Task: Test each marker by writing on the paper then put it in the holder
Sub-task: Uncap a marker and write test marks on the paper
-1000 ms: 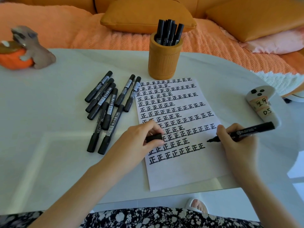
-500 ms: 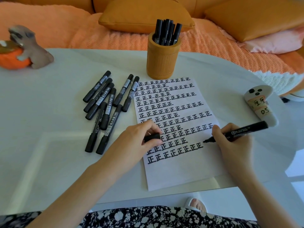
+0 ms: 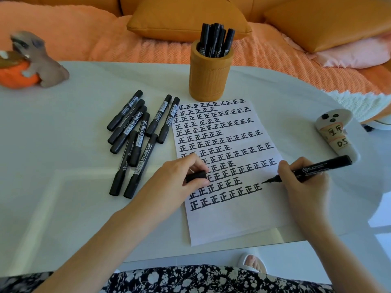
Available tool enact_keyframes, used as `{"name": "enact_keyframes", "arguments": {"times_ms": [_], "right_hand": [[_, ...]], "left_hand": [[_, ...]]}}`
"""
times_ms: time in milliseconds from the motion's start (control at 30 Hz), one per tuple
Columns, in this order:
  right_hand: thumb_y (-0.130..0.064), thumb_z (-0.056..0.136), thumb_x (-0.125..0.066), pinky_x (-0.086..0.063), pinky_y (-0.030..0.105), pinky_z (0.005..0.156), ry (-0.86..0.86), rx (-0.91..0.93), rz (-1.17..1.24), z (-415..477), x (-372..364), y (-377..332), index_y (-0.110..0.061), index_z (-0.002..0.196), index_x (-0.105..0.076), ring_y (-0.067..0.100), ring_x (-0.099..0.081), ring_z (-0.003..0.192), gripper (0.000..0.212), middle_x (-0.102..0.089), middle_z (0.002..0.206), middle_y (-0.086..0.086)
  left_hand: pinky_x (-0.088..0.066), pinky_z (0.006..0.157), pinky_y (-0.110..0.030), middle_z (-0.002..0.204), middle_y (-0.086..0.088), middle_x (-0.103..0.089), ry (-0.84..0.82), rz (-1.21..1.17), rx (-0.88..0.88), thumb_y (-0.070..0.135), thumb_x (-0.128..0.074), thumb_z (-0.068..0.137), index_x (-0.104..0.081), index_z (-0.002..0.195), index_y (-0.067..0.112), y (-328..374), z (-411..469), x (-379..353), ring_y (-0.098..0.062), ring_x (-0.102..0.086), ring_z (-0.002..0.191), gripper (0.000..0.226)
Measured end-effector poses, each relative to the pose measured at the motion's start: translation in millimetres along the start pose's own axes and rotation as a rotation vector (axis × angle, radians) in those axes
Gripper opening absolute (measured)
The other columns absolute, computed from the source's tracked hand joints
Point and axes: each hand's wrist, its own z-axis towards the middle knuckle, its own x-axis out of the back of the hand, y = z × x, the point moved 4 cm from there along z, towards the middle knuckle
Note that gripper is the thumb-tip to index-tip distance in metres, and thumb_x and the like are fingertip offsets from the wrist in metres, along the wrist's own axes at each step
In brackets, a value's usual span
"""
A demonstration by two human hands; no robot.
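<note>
A white sheet of paper [image 3: 228, 225] lies on the table, filled with rows of black written characters. My right hand [image 3: 304, 187] grips an uncapped black marker [image 3: 321, 166], its tip touching the paper just right of the second-lowest row. My left hand [image 3: 179, 182] rests on the paper's left part and pinches the marker's black cap [image 3: 195, 176]. Several capped black markers [image 3: 135, 140] lie in a loose pile left of the paper. An orange cylindrical holder [image 3: 208, 75] stands behind the paper with several markers upright in it.
A white ghost-shaped object [image 3: 336, 132] with taped labels lies to the right of the paper. A grey animal figurine with an orange pumpkin [image 3: 31, 62] sits at the far left. Orange cushions and a blanket [image 3: 190, 17] lie behind the table. The table's front edge [image 3: 211, 250] is near my lap.
My right hand has brought the marker's tip left and down onto the paper at the end of the second-lowest row. My left hand has kept its place with the cap.
</note>
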Motion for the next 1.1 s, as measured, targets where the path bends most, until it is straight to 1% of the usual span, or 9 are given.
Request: {"name": "enact_keyframes", "arguments": {"times_ms": [100, 200, 367, 500, 700, 867, 1033, 1100], "right_hand": [[-0.011, 0.085, -0.062, -0.028, 0.015, 0.043, -0.009, -0.008, 0.004, 0.2, 0.6, 1.0, 0.003, 0.061, -0.049, 0.009, -0.037, 0.048, 0.030, -0.048, 0.043, -0.010], [-0.012, 0.085, -0.063, -0.028, 0.014, 0.043, -0.021, -0.004, 0.008, -0.1, -0.8, -0.2, 0.001, 0.060, -0.049, 0.008, -0.038, 0.048, 0.031, -0.049, 0.043, -0.011], [-0.011, 0.086, -0.064, -0.027, 0.014, 0.043, -0.029, 0.000, 0.008, -1.2, -1.2, -2.3, 0.005, 0.061, -0.049, 0.008, -0.038, 0.046, 0.033, -0.049, 0.040, -0.012], [-0.006, 0.085, -0.061, -0.028, 0.011, 0.041, -0.040, 0.000, -0.013, -1.8, -1.4, -5.6, 0.007, 0.061, -0.046, 0.004, -0.039, 0.042, 0.031, -0.047, 0.038, -0.015], [-0.001, 0.081, -0.059, -0.025, 0.012, 0.040, -0.047, 0.000, -0.024, -1.7, -1.4, -5.3, 0.007, 0.061, -0.042, 0.006, -0.035, 0.042, 0.028, -0.042, 0.042, -0.008], [-0.003, 0.081, -0.059, -0.026, 0.012, 0.040, -0.023, -0.017, -0.022, -0.6, 0.2, -3.9, 0.008, 0.062, -0.047, 0.006, -0.039, 0.043, 0.025, -0.046, 0.039, -0.013], [-0.009, 0.084, -0.060, -0.027, 0.014, 0.041, -0.022, -0.015, -0.031, -1.3, -0.8, -2.9, 0.003, 0.061, -0.046, 0.008, -0.037, 0.044, 0.030, -0.042, 0.041, -0.010], [-0.009, 0.085, -0.061, -0.025, 0.016, 0.041, -0.019, -0.005, -0.043, -1.2, -1.2, -3.5, 0.003, 0.060, -0.045, 0.008, -0.035, 0.044, 0.032, -0.040, 0.042, -0.009]], "left_hand": [[-0.048, 0.075, -0.014, 0.092, 0.016, -0.065, -0.001, -0.004, 0.001, 0.030, -0.066, 0.084, -0.059, 0.096, 0.030, 0.1, 0.1, 0.0, 0.005, -0.060, 0.083, 0.013], [-0.048, 0.076, -0.014, 0.092, 0.017, -0.064, -0.001, 0.006, 0.005, 0.031, -0.065, 0.084, -0.059, 0.096, 0.030, -0.2, 0.1, 0.0, 0.006, -0.059, 0.085, 0.014], [-0.047, 0.075, -0.012, 0.091, 0.018, -0.063, 0.002, 0.006, 0.004, 0.032, -0.065, 0.084, -0.059, 0.096, 0.031, -0.2, -0.2, 0.1, 0.007, -0.057, 0.085, 0.014], [-0.046, 0.075, -0.010, 0.092, 0.019, -0.063, -0.001, 0.006, 0.004, 0.031, -0.065, 0.084, -0.059, 0.096, 0.031, 0.3, 0.5, 0.0, 0.008, -0.057, 0.086, 0.014], [-0.047, 0.075, -0.011, 0.092, 0.018, -0.064, -0.004, -0.005, 0.004, 0.031, -0.065, 0.084, -0.059, 0.096, 0.031, -0.1, 0.2, -0.1, 0.007, -0.058, 0.086, 0.013], [-0.049, 0.077, -0.018, 0.093, 0.016, -0.065, 0.001, -0.001, 0.005, 0.030, -0.066, 0.084, -0.060, 0.097, 0.029, -0.7, 1.0, -0.2, 0.003, -0.060, 0.085, 0.015], [-0.048, 0.076, -0.015, 0.093, 0.017, -0.065, 0.002, 0.012, 0.006, 0.030, -0.066, 0.084, -0.060, 0.097, 0.030, -0.9, 1.4, -0.5, 0.005, -0.059, 0.086, 0.015], [-0.048, 0.076, -0.014, 0.092, 0.017, -0.065, 0.002, 0.011, 0.010, 0.030, -0.066, 0.084, -0.059, 0.096, 0.031, -1.6, 1.3, -0.8, 0.006, -0.059, 0.086, 0.014]]}}
